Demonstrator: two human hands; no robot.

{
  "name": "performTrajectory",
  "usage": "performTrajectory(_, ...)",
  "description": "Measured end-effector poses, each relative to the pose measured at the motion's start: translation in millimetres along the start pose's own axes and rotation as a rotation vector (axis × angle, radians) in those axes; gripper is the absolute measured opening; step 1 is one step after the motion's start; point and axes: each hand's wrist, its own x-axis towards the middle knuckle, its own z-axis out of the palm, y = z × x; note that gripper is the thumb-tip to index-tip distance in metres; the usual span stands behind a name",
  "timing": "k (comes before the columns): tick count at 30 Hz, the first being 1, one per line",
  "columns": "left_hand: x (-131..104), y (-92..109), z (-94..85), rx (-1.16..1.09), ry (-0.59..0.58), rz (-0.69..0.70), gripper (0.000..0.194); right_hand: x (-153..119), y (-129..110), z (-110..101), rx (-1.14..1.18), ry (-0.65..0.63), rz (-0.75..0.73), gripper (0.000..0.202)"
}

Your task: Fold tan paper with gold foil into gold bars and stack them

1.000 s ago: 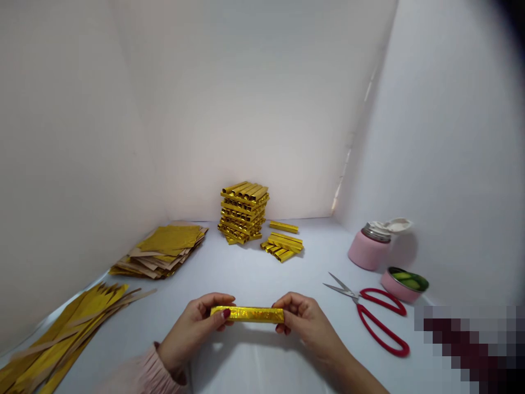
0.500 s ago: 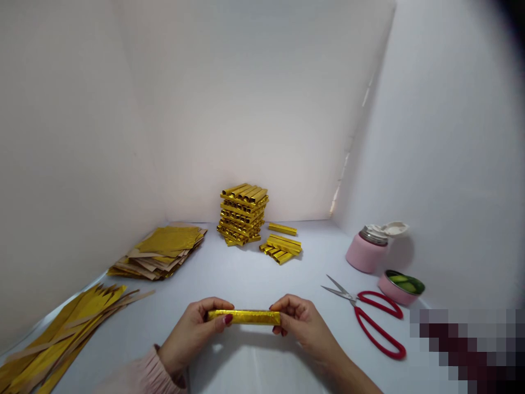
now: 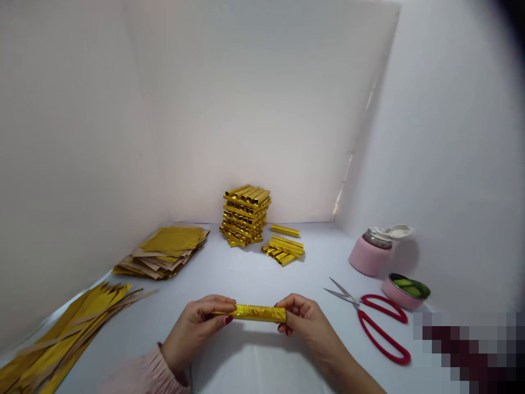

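A folded gold foil paper tube (image 3: 259, 313) lies level between my two hands, held just above the white table. My left hand (image 3: 203, 320) pinches its left end, the fingers over the top and the thumb along the near side. Closed on the right end are the thumb and fingertips of my right hand (image 3: 301, 320). Behind them, a tall crosswise stack of similar gold tubes (image 3: 246, 216) stands near the back wall. A smaller pile of tubes (image 3: 284, 250) and one single tube (image 3: 285, 230) lie to its right.
At left are a stack of gold paper sheets (image 3: 168, 249) and a bundle of gold paper strips (image 3: 77, 331). Red-handled scissors (image 3: 363, 303) lie open at right, near a pink jar (image 3: 369, 255) with a raised white lid and a pink tin (image 3: 404, 295) of green pieces.
The fingers of my left hand have come further over the tube's top, covering more of its left end. The whole view has shifted slightly.
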Motion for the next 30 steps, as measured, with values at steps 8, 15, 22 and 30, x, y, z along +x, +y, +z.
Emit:
performTrajectory(8, -1, -3, -2.2, 0.029, 0.002, 0.02, 0.019, 1, 2, 0, 0.029, -0.003, 0.013, 0.036)
performTrajectory(15, 0, -3, -3.2, 0.069, -0.012, 0.064, 0.022, 1, 2, 1, 0.05, -0.013, 0.033, 0.033)
performTrajectory(22, -1, -6, -4.3, 0.117, -0.004, 0.089, 0.021, 1, 0, 2, 0.047, -0.014, 0.039, 0.03)
performTrajectory(30, -6, -4, 12.7, 0.786, 0.037, 0.485, 0.022, -1, 3, 9, 0.044, -0.046, 0.051, 0.031)
